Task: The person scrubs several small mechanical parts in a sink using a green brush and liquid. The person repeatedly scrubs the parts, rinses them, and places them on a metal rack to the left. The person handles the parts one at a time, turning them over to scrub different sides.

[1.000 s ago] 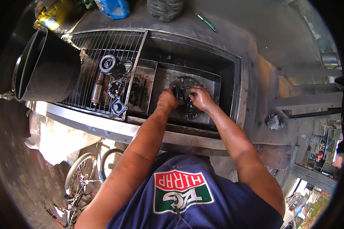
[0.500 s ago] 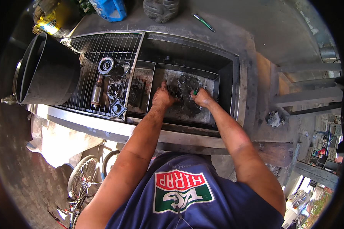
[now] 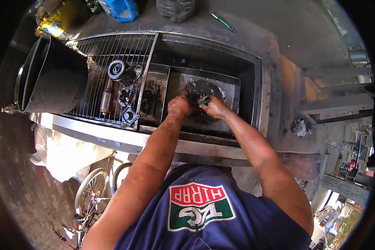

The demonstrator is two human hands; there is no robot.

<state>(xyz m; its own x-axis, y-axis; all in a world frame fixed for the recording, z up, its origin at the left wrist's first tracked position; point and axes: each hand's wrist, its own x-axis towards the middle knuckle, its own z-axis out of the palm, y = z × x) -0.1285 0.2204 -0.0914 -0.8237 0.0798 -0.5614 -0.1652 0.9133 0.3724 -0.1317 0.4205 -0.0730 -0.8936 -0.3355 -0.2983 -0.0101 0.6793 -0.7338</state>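
Inside a shallow metal tray [image 3: 236, 98] of dark liquid, my left hand [image 3: 180, 105] is closed around a dark, greasy metal part [image 3: 192, 99], mostly hidden by the fingers. My right hand [image 3: 215, 108] grips a small green-handled tool [image 3: 204, 101] and meets the part from the right. The tool's working end is hidden, so its kind does not show. On the wire rack [image 3: 148, 54] to the left lie motor parts: a round metal housing [image 3: 117, 70], a cylindrical armature [image 3: 106, 102] and a flat bracket [image 3: 129, 116].
The tray sits within a deeper black trough [image 3: 221, 52]. A large black bucket [image 3: 58, 77] stands at the rack's left end. Behind the trough are a green pen-like tool [image 3: 223, 22], a dark plastic bottle [image 3: 175, 9] and a blue container [image 3: 120, 9]. A bicycle [image 3: 90, 196] stands below left.
My right hand has moved left with the green-handled tool, up against my left hand and the dark part. My left hand has barely shifted.
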